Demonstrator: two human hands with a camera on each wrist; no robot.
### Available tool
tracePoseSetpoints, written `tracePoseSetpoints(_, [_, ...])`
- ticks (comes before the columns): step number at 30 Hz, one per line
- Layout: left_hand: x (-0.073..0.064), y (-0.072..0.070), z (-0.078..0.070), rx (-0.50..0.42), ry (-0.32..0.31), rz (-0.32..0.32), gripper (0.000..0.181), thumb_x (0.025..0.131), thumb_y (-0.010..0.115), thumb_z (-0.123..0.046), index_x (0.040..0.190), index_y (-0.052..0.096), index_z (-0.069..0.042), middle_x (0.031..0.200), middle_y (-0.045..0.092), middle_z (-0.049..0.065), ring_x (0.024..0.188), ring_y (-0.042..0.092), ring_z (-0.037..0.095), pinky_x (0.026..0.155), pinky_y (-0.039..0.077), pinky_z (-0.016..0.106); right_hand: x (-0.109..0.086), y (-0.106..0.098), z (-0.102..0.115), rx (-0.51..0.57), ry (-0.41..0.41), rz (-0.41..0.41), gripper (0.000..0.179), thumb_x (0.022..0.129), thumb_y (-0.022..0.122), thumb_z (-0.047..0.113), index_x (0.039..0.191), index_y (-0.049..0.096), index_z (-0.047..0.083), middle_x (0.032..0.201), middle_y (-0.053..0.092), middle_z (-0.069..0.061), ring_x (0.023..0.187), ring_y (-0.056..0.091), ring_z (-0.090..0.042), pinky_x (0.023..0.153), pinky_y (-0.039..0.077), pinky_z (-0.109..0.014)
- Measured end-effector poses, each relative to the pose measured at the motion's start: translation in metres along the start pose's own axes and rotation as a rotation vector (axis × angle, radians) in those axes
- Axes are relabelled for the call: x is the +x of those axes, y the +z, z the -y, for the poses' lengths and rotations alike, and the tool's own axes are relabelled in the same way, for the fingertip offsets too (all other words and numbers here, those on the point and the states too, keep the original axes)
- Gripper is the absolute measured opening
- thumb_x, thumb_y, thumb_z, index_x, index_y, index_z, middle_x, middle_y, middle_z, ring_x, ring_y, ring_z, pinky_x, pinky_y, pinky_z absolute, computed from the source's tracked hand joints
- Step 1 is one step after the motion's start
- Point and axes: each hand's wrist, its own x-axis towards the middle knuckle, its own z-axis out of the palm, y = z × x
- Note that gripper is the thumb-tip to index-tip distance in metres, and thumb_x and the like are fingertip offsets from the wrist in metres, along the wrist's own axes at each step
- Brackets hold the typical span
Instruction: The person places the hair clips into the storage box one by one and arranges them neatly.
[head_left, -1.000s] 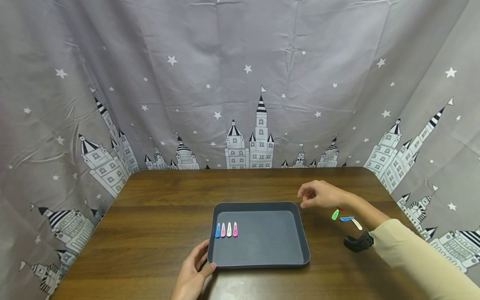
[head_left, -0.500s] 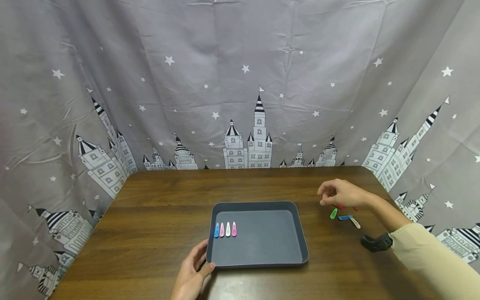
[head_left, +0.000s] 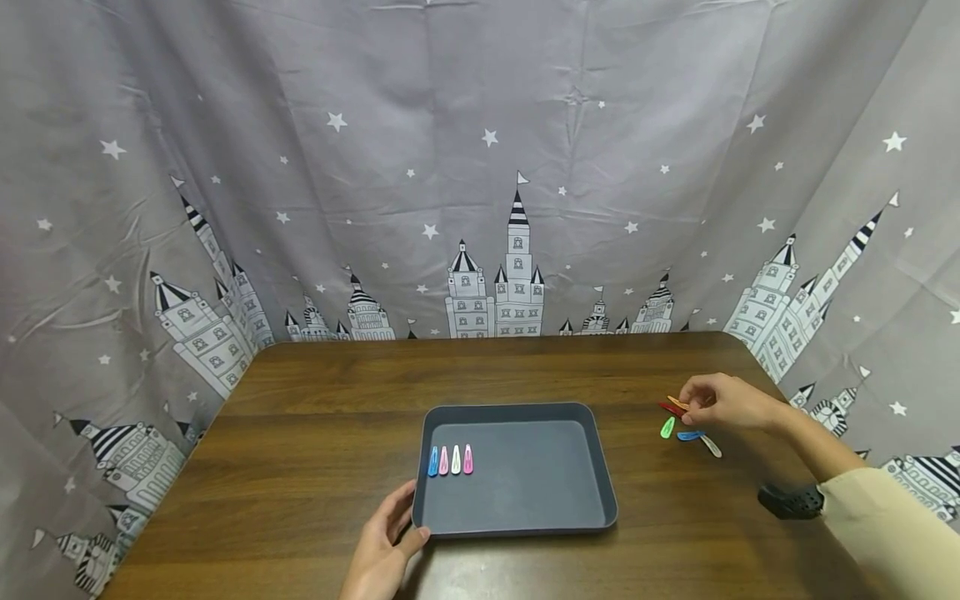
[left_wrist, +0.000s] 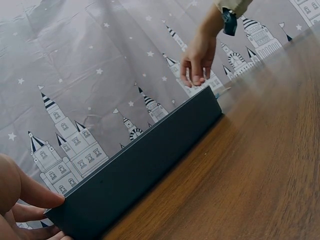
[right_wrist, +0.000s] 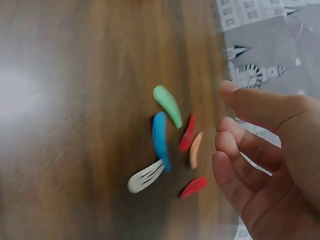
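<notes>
My left hand (head_left: pixel 381 546) grips the grey tray (head_left: pixel 536 479) at its near left corner, with the thumb over the rim. Inside the tray, blue (head_left: pixel 433 461), light pink (head_left: pixel 444 460), white (head_left: pixel 456 459) and darker pink (head_left: pixel 468 459) snap hair clips stand in a row at the left. My right hand (head_left: pixel 726 403) hovers over loose hair clips on the table, fingers loosely bent and holding nothing. In the right wrist view lie a green clip (right_wrist: pixel 168 106), a blue clip (right_wrist: pixel 160 139), a white clip (right_wrist: pixel 145 177), an orange clip (right_wrist: pixel 196 150) and two red clips (right_wrist: pixel 187 133).
The brown wooden table (head_left: pixel 330 417) carries the tray and clips. A grey curtain (head_left: pixel 480 167) printed with castles and stars hangs behind its far edge. A black strap-like device (head_left: pixel 791 502) sits at the right wrist by the pale sleeve (head_left: pixel 881 517).
My right hand has moved right from beside the tray's far right corner, then down over the loose clips. The left hand and the tray stay put.
</notes>
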Motion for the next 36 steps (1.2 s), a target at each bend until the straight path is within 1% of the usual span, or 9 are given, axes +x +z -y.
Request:
tracePoseSetpoints(3, [0.0, 0.0, 0.0, 0.009, -0.01, -0.006, 0.065, 0.089, 0.066, 0.013, 0.148, 0.041, 0.014, 0.15, 0.045, 0.034, 0.136, 0.046, 0.05, 0.104, 0.05, 0.042, -0.008, 0.005, -0.012, 0.002, 0.006, -0.005, 0.026, 0.087, 0.082, 0.014, 0.102, 0.065, 0.001, 0.078, 0.062, 0.005, 0.07, 0.055, -0.007, 0.062, 0.045, -0.024])
tracePoseSetpoints(5, [0.001, 0.0, 0.0, 0.011, -0.002, -0.002, 0.065, 0.089, 0.065, 0.013, 0.148, 0.04, 0.015, 0.149, 0.045, 0.035, 0.136, 0.046, 0.05, 0.105, 0.049, 0.044, -0.013, 0.008, -0.019, 0.004, 0.013, -0.013, 0.026, 0.087, 0.082, 0.014, 0.102, 0.065, 0.001, 0.077, 0.062, 0.006, 0.07, 0.055, -0.006, 0.062, 0.045, -0.024])
tracePoseSetpoints(10, [0.0, 0.0, 0.0, 0.0, -0.004, -0.001, 0.065, 0.089, 0.065, 0.013, 0.148, 0.04, 0.015, 0.149, 0.045, 0.035, 0.137, 0.045, 0.05, 0.106, 0.048, 0.045, -0.023, 0.014, -0.037, 0.008, 0.035, -0.024, 0.026, 0.087, 0.082, 0.015, 0.101, 0.065, 0.002, 0.077, 0.062, 0.005, 0.069, 0.055, -0.007, 0.063, 0.045, -0.024])
tracePoseSetpoints(12, [-0.001, 0.0, -0.001, 0.002, -0.014, -0.006, 0.064, 0.088, 0.065, 0.013, 0.148, 0.041, 0.014, 0.15, 0.045, 0.034, 0.137, 0.045, 0.05, 0.106, 0.048, 0.045, -0.026, 0.017, -0.042, 0.016, 0.056, -0.019, 0.026, 0.087, 0.083, 0.016, 0.1, 0.064, 0.003, 0.076, 0.062, 0.004, 0.068, 0.055, -0.007, 0.061, 0.045, -0.025])
tracePoseSetpoints(15, [0.0, 0.001, -0.002, 0.017, -0.03, -0.011, 0.065, 0.089, 0.065, 0.012, 0.149, 0.04, 0.013, 0.15, 0.045, 0.034, 0.137, 0.045, 0.05, 0.106, 0.047, 0.047, -0.03, 0.022, -0.048, -0.004, 0.077, -0.028, 0.028, 0.086, 0.084, 0.017, 0.098, 0.063, 0.004, 0.075, 0.061, 0.004, 0.066, 0.055, -0.007, 0.06, 0.045, -0.025])
tracePoseSetpoints(20, [0.0, 0.001, -0.002, 0.021, -0.04, -0.013, 0.066, 0.089, 0.066, 0.012, 0.149, 0.04, 0.013, 0.15, 0.044, 0.035, 0.137, 0.045, 0.05, 0.108, 0.046, 0.049, -0.031, 0.025, -0.05, -0.065, 0.105, -0.07, 0.026, 0.084, 0.085, 0.018, 0.094, 0.064, 0.007, 0.077, 0.058, 0.005, 0.067, 0.052, -0.008, 0.061, 0.043, -0.026])
tracePoseSetpoints(23, [0.001, 0.0, -0.001, 0.019, -0.025, -0.008, 0.066, 0.089, 0.066, 0.012, 0.149, 0.039, 0.014, 0.15, 0.043, 0.037, 0.137, 0.045, 0.051, 0.108, 0.046, 0.049, -0.031, 0.026, -0.048, -0.086, 0.115, -0.076, 0.023, 0.084, 0.084, 0.015, 0.092, 0.064, 0.007, 0.077, 0.057, 0.005, 0.067, 0.051, -0.008, 0.06, 0.042, -0.027])
tracePoseSetpoints(30, [0.0, 0.001, -0.002, 0.018, -0.031, -0.014, 0.065, 0.089, 0.066, 0.012, 0.149, 0.04, 0.013, 0.15, 0.044, 0.035, 0.137, 0.045, 0.05, 0.108, 0.046, 0.048, -0.028, 0.027, -0.044, -0.137, 0.106, -0.099, 0.016, 0.084, 0.081, 0.007, 0.088, 0.065, 0.006, 0.075, 0.055, 0.006, 0.065, 0.051, -0.008, 0.058, 0.043, -0.025])
tracePoseSetpoints(36, [0.0, 0.0, 0.0, 0.01, -0.018, -0.005, 0.066, 0.089, 0.066, 0.012, 0.149, 0.039, 0.014, 0.15, 0.044, 0.036, 0.137, 0.045, 0.05, 0.107, 0.048, 0.045, -0.027, 0.028, -0.046, -0.195, 0.098, -0.131, 0.008, 0.083, 0.074, 0.003, 0.085, 0.067, 0.007, 0.072, 0.057, 0.009, 0.063, 0.05, -0.008, 0.056, 0.043, -0.026])
